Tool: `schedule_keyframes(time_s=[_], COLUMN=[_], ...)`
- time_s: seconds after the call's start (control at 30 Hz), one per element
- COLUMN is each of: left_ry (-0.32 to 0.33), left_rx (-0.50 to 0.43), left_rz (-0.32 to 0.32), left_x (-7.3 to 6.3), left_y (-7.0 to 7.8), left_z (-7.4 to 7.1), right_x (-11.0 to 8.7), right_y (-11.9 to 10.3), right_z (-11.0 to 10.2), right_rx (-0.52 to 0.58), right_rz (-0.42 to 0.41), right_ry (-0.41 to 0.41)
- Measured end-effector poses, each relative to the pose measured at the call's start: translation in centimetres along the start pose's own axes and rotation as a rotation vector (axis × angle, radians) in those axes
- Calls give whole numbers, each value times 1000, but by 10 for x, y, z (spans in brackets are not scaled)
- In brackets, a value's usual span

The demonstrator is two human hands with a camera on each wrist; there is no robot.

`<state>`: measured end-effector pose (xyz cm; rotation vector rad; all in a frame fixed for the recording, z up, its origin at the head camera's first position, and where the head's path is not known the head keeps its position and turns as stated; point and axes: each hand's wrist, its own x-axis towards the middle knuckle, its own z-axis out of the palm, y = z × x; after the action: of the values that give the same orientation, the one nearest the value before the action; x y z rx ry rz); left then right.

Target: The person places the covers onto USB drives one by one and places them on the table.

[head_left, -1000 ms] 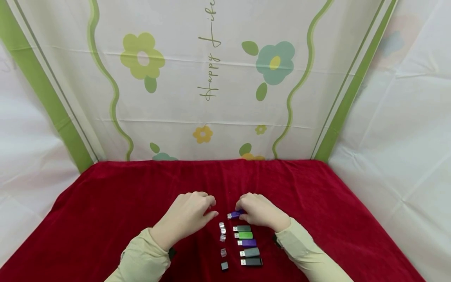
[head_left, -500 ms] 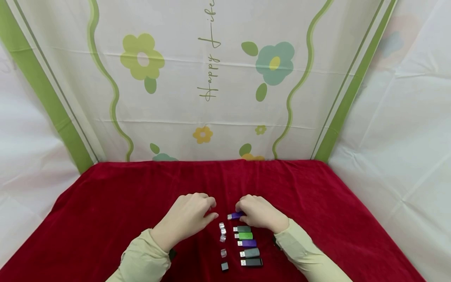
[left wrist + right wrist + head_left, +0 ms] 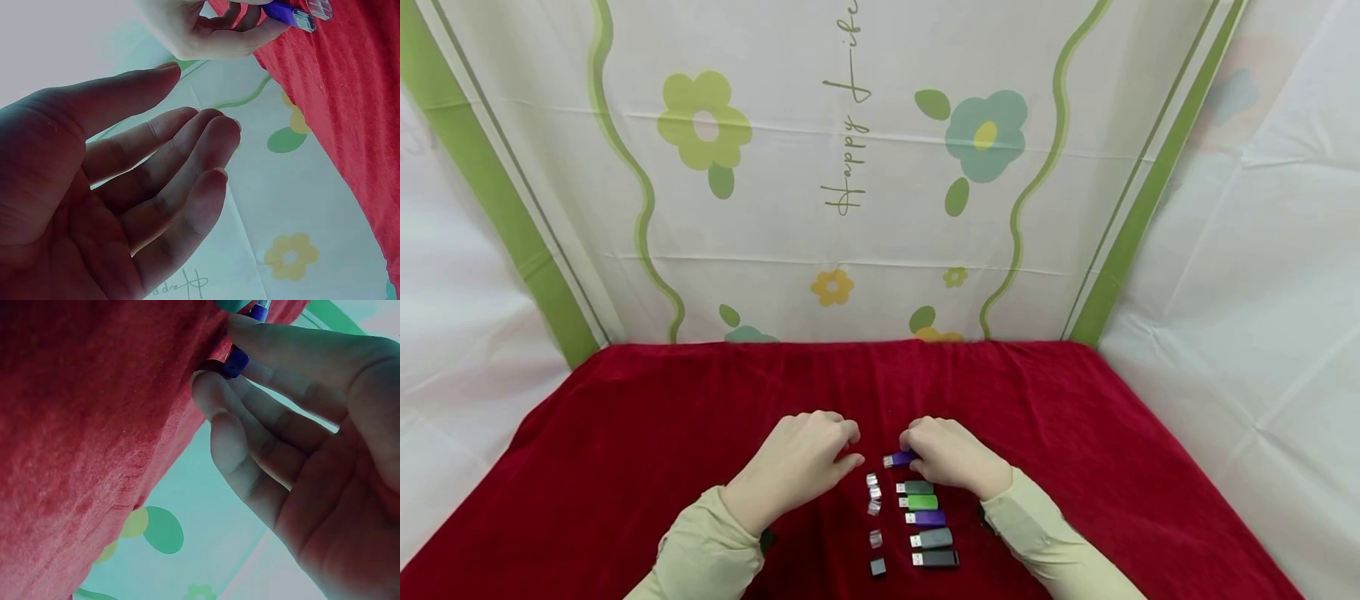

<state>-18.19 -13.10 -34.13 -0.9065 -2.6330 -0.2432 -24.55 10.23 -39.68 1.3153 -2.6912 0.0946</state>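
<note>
Between the thumb and fingertips of my right hand [image 3: 957, 454] is a purple USB stick [image 3: 898, 460], its metal plug pointing left. The right wrist view shows the end of this purple stick [image 3: 236, 362] at the fingertips. My left hand [image 3: 805, 458] hovers left of it, holding nothing; in the left wrist view its fingers [image 3: 209, 147] are loosely bent, thumb apart. Below the right hand lies a column of USB sticks: dark green [image 3: 918, 487], bright green [image 3: 922, 502], purple [image 3: 930, 518], grey [image 3: 936, 537] and black [image 3: 940, 558].
Left of the sticks runs a line of small clear caps [image 3: 875, 507], with a dark grey cap [image 3: 877, 567] nearest me. A red cloth [image 3: 625, 433] covers the table. Behind it hangs a white curtain [image 3: 895, 217] with printed flowers; white fabric walls flank both sides.
My right wrist and sleeve have shifted very slightly left and nearer, with the purple USB stick still pinched. The left hand and the laid-out sticks look the same.
</note>
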Motion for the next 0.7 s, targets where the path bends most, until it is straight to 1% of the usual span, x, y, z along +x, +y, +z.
schedule_keyframes(time_s=[0.23, 0.4, 0.5, 0.6, 0.7], left_ry=[-20, -43, -57, -67, -73], left_rx=[-11, -20, -25, -30, -33], left_rz=[-6, -12, -26, -39, -39], left_x=[1, 2, 2, 1, 0], left_y=[1, 2, 2, 2, 2], left_z=[0, 0, 1, 1, 2], right_x=[0, -3, -5, -7, -9], right_y=[-1, -1, -3, -5, -10], right_z=[-1, -10, -18, -26, -30], right_rx=[-29, -43, -52, -46, -37], right_rz=[6, 17, 20, 12, -5], right_ry=[3, 15, 27, 10, -20])
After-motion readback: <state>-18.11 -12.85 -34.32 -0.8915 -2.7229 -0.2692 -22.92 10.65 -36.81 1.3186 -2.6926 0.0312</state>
